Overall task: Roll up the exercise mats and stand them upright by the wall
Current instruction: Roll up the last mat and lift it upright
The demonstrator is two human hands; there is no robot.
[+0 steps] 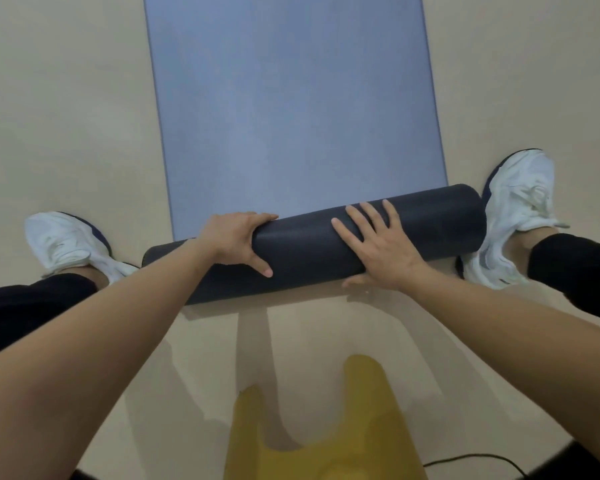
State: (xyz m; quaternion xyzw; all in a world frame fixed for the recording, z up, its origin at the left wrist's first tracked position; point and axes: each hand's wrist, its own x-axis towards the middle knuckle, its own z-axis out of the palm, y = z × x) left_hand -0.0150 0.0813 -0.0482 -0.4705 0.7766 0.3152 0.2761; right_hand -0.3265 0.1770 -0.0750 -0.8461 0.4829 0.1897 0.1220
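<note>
My left hand (238, 239) curls over the dark, part-rolled foam exercise mat (312, 237) and my right hand (378, 242) presses flat, fingers spread, keeping the roll tight; its blue unrolled length lies ahead on the beige floor (66, 116).

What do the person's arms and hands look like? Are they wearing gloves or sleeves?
No gloves and no sleeves in view. The left hand and right hand are bare, and both forearms are bare up to the picture's edge. No rings, watch or bracelets show on either one.
</note>
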